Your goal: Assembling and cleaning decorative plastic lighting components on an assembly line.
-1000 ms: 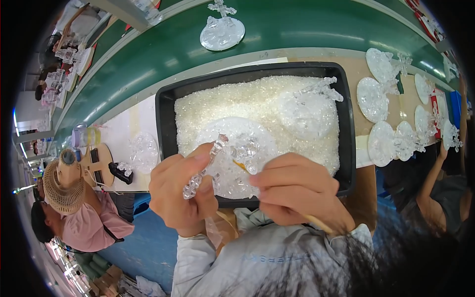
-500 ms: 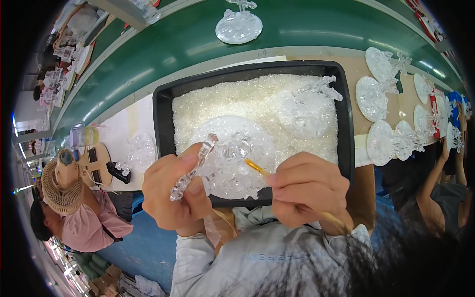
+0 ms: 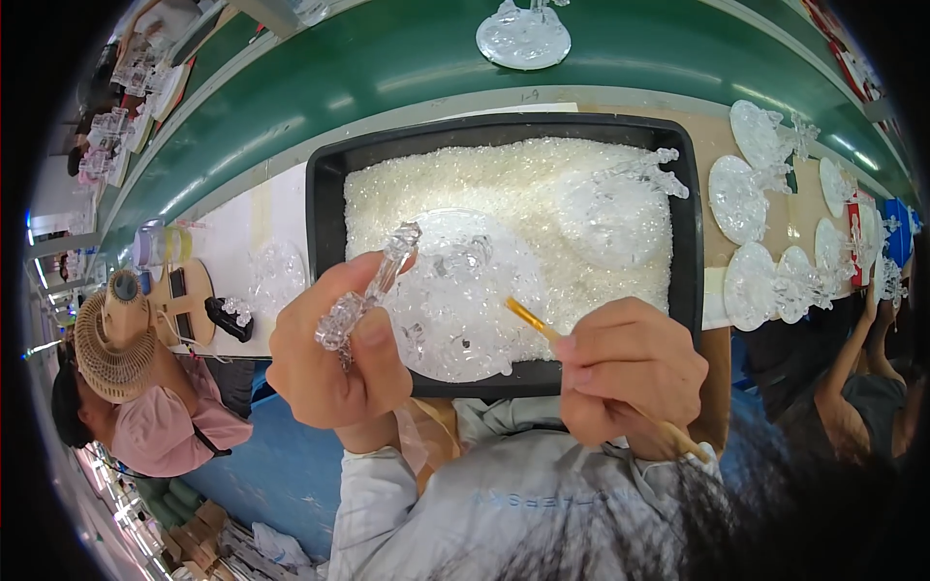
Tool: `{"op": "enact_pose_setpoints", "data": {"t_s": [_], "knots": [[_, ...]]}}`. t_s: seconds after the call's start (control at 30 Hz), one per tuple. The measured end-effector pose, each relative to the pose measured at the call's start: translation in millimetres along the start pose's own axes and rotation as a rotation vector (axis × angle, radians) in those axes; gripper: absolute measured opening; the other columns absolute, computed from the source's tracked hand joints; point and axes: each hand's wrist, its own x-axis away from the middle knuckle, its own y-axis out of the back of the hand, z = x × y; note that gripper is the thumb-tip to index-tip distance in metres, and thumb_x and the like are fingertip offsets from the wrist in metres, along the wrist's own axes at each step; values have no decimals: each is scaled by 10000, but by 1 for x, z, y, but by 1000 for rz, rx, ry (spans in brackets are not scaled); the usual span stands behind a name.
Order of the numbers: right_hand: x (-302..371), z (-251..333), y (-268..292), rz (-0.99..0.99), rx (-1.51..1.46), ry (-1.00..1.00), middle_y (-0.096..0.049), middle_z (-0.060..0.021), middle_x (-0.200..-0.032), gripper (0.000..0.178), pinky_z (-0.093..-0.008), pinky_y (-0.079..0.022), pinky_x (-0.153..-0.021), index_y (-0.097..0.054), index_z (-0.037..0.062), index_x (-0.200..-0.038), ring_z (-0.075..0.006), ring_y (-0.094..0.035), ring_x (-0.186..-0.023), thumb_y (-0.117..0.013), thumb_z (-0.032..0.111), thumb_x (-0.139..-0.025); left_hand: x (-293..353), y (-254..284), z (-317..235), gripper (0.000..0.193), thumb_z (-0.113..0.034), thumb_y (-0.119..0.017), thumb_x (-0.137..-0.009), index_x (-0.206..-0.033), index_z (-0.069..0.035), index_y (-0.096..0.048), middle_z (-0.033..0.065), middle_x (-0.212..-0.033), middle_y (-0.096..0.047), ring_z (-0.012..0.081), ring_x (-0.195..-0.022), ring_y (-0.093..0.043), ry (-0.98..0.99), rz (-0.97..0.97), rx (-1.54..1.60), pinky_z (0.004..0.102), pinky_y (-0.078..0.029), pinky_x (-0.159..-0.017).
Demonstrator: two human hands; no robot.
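Observation:
A clear, knobbly plastic piece [image 3: 391,259] is pinched between the thumb and fingers of my left hand [image 3: 329,363], slanting up over the tray. My right hand [image 3: 635,368] grips a thin paintbrush [image 3: 528,316] with a gold ferrule, its tip pointing up and left, apart from the clear piece. Below both hands, a round clear disc [image 3: 455,360] with raised shapes lies on glittery white granules [image 3: 417,174] in a black tray [image 3: 327,208]. Another clear disc [image 3: 610,237] with a branching part rests in the granules at the right; the branch reaches the tray's rim.
Several clear discs [image 3: 738,198] with upright parts stand right of the tray. Across the far side runs a green belt [image 3: 407,68] carrying another disc [image 3: 523,41]. At left are a clear disc [image 3: 276,276], a black object [image 3: 229,320] and a fan [image 3: 121,339]. People sit at both sides.
The clear piece in my left hand has turned and tilted, its upper end now higher. My right hand with the brush has shifted slightly right. The disc on the green belt has moved right.

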Motion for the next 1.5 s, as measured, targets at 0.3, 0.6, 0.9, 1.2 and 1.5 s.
{"op": "enact_pose_setpoints", "data": {"t_s": [0.3, 0.6, 0.9, 1.2, 1.5], "knots": [[2, 3, -1, 17, -27, -53, -696, -137, -807, 212, -316, -559, -517, -654, -1, -780, -254, -655, -595, -681, -71, -581, -1, -2, 0, 230, -154, -651, -940, -997, 66, -691, 150, -881, -753, 230, -722, -699, -44, -5, 33, 286, -537, -674], [0, 3, -2, -19, 33, -52, -689, -137, -793, 210, -317, -561, -513, -659, -9, -774, -251, -658, -590, -675, -70, -574, 2, 2, -2, 205, -142, -655, -924, -990, 50, -686, 142, -891, -757, 265, -732, -693, -56, 35, -5, 316, -548, -700], [-2, 4, 0, 45, -163, -45, -685, -145, -718, 139, -289, -527, -453, -629, 0, -764, -222, -632, -520, -680, -42, -642, 5, 1, 1, 185, -146, -653, -922, -976, 29, -680, 131, -891, -760, 252, -723, -644, -99, -14, 0, 320, -535, -709], [-1, 3, 1, 84, -147, -18, -695, -148, -763, 131, -285, -517, -458, -630, 13, -747, -218, -622, -518, -706, -27, -648, 4, -2, 8, 246, -166, -633, -957, -1026, 70, -642, 187, -893, -748, 245, -660, -598, -181, -40, 121, 313, -518, -656], [5, 4, 13, 22, -115, -30, -691, -163, -845, 171, -306, -514, -462, -613, 15, -812, -243, -634, -568, -749, 3, -708, 0, -4, 10, 348, -251, -600, -998, -1063, 91, -606, 213, -840, -744, 221, -677, -628, -152, -113, 146, 298, -518, -648]]}}
